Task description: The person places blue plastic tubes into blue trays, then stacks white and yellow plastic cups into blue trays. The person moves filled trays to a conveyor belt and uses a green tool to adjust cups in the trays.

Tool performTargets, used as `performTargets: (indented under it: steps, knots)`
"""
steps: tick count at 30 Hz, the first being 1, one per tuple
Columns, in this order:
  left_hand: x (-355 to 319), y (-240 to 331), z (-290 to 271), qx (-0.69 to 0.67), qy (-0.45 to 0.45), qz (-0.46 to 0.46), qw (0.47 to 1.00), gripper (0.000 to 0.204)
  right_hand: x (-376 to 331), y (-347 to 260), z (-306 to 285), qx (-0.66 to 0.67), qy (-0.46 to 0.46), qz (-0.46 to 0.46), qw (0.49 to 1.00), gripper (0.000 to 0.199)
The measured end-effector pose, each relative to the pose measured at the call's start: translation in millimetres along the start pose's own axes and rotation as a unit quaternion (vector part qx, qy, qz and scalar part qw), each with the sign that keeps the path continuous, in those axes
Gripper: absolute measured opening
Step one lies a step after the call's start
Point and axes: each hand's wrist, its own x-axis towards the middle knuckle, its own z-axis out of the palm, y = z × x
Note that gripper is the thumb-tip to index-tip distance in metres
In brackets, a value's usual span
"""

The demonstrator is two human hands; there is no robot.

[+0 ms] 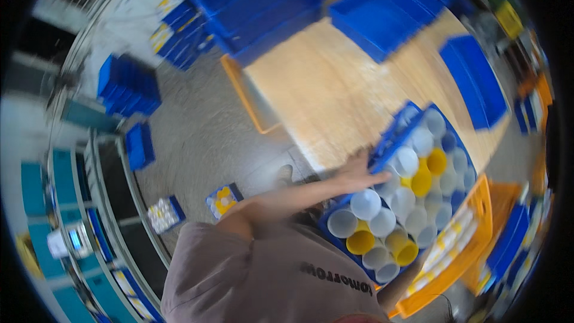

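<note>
Tilted against the table's near edge is a blue bin (379,152) packed with open-ended white tubes (403,202) and several yellow tubes (361,239). My left hand (359,173) grips its left rim, the thumb reaching over toward the tubes. On the bin's lower right side my right forearm (402,286) shows in part; the bin and tubes hide that hand's fingers. Motion blurs the left arm and hand.
Stacked blue bins (263,9) stand on the wooden table (305,90), with a blue bin (382,18) and a blue tray (475,81) beyond. An orange crate (487,203) with white and yellow tubes sits close on my right. Filled bins (164,215) rest on the floor at left.
</note>
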Motion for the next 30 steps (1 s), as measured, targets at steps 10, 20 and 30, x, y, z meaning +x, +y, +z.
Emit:
performTargets:
  steps: [10,20,30]
  knots:
    - [-32.8,-19.3,-92.7,-0.170,-0.110,-0.053,0.978,0.099,-20.4,-99.3,58.4,0.105,0.162,0.082,0.978,0.048]
    - [-194.4,-191.8,-367.8,-0.262,0.103,0.011,0.960,0.095,-70.0,-343.5,259.7,0.347,0.043,0.067,0.934,0.052]
    - [-275.1,-349.3,-586.4,-0.434,0.252,-0.063,0.862,0.091,-79.0,-630.4,502.6,0.419,-0.317,0.163,0.835,0.063]
